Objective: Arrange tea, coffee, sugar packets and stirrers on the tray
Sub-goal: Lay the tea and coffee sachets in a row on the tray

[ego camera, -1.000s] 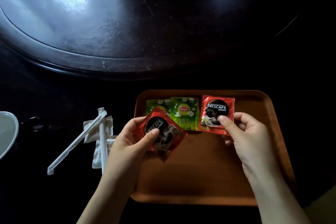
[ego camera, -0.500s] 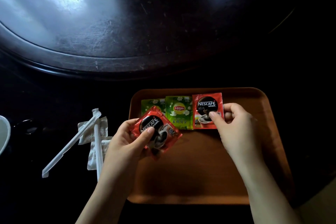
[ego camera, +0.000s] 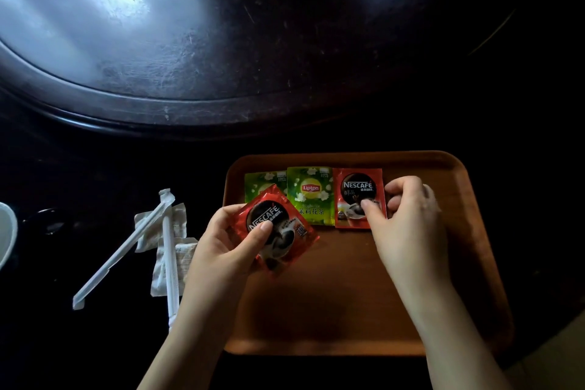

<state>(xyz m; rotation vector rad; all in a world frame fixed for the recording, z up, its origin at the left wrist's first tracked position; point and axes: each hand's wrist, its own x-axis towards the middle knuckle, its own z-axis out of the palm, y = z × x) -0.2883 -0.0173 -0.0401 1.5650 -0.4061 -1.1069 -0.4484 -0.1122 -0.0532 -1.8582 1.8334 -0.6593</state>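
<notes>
An orange-brown tray (ego camera: 443,263) lies on the dark table. Along its far edge lie two green Lipton tea packets (ego camera: 311,196), one (ego camera: 264,182) partly hidden, and to their right a red Nescafe coffee packet (ego camera: 356,190). My right hand (ego camera: 408,225) pinches that packet's right edge, thumb on its front, as it rests flat against the tray. My left hand (ego camera: 228,247) holds a second red Nescafe packet (ego camera: 278,231), tilted, above the tray's left side. Two wrapped white stirrers (ego camera: 126,244) and white sugar packets (ego camera: 177,260) lie on the table left of the tray.
A raised round turntable (ego camera: 190,57) fills the far half of the table, shiny with glare. A white dish rim (ego camera: 6,231) and a dark round object (ego camera: 47,222) sit at the far left. A pale floor corner (ego camera: 557,358) shows at the lower right.
My right hand has lowered the red coffee packet onto the tray next to the tea packets. My left hand has kept its packet in about the same place.
</notes>
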